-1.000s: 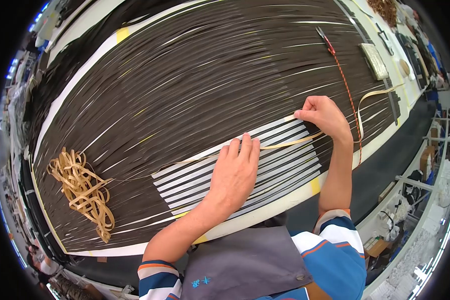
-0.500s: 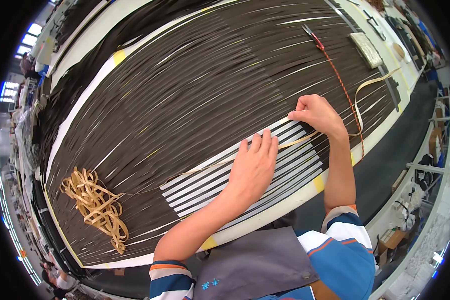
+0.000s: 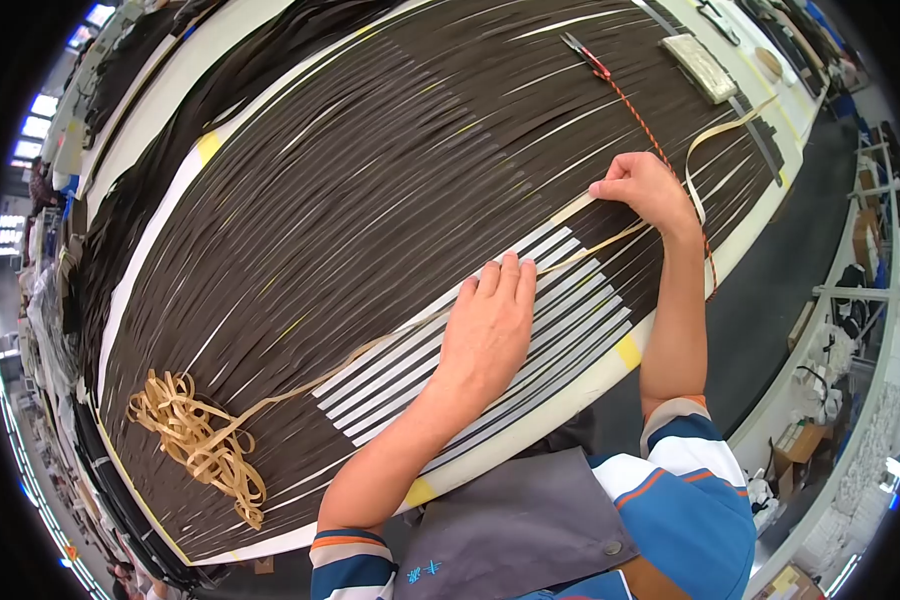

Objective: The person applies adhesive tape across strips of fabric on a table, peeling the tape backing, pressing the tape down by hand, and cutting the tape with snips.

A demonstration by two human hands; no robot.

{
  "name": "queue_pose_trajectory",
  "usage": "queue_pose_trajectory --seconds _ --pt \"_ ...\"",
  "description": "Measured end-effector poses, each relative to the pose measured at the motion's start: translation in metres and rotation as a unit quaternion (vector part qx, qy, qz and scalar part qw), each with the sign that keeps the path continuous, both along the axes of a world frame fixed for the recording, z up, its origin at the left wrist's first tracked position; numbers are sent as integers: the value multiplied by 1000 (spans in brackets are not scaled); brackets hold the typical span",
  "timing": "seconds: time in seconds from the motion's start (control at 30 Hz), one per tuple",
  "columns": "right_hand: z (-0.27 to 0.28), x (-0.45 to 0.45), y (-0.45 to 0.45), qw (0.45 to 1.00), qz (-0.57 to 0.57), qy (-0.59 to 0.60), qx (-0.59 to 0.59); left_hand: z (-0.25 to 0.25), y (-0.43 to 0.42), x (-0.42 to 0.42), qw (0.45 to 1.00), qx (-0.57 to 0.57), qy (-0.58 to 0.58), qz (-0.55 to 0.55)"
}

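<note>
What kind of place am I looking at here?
Probably a factory workshop: dark strips cover a broad work surface, metal shelving holding materials runs along the right, and the person's left hand and right hand work over pale tape.

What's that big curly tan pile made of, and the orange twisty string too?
The curly pile looks like flat tape, maybe plastic or paper: its smooth, thin loops hold their bends and shine a little. The twisty string looks like braided fibre, perhaps nylon, because orange and dark strands wind along it.
</note>
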State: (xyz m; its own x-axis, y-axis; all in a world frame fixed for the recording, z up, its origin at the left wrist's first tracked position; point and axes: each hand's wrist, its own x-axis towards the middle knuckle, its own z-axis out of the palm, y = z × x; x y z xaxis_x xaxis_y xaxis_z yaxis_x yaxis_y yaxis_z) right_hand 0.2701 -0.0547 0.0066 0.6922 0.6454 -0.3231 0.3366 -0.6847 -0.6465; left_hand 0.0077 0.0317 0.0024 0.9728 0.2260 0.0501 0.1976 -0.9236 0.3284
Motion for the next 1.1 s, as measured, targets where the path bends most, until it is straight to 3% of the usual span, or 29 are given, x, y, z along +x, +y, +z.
queue_pose_trajectory --seconds 1.1 --pt "-10 17 -6 994 -91 -66 6 -3 -1 -1 999 32 -3 -7"
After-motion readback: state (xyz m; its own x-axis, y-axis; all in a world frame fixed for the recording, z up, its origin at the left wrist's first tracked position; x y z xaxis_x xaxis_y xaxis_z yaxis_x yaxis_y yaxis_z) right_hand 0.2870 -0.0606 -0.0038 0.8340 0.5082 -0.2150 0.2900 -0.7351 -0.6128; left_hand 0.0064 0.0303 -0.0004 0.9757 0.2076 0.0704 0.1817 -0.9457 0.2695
